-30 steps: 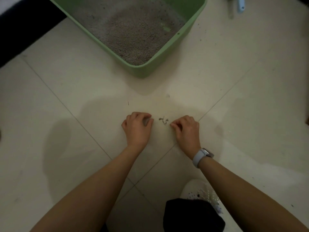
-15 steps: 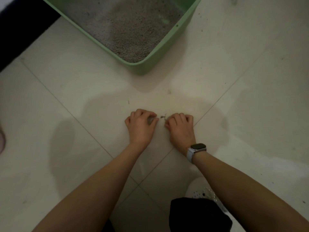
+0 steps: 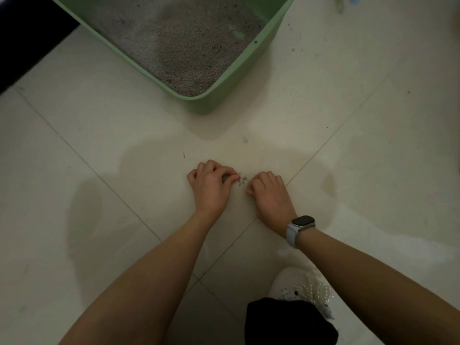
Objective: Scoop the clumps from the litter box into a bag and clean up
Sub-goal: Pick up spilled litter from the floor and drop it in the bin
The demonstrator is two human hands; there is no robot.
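1. Head view: I see a small scatter of grey litter crumbs (image 3: 241,181) on the pale glossy floor tile (image 3: 99,145), on the near side of the green plastic litter box (image 3: 251,70), a little way off its rounded near corner. The box holds grey granular litter (image 3: 189,53).
2. Handling, my guess: crumbs are v. light, dry, loose, prob. crumbly if squeezed. No single place to take hold; better pinched bit by bit w/ fingertips, or swept into a heap and lifted. On a smooth tile they will likely skid away from a push.
3. Left hand (image 3: 211,186): down on the tile just left of the crumbs, fingers curled under, tips touching or nearly touching the scatter. Something greyish shows under the fingers, but I can't tell if it's held litter or shadow.
4. Right hand (image 3: 270,192): just right of the crumbs, fingers curled, knuckles up, thumb side toward the scatter. Can't tell if it pinches anything. White-strap smartwatch (image 3: 300,226) on that wrist.
5. So crumbs lie btw. both hands, nearer the fingertips than the box.
6. A few more dark specks (image 3: 295,49) lie just beside the box's right wall. No bag in view.
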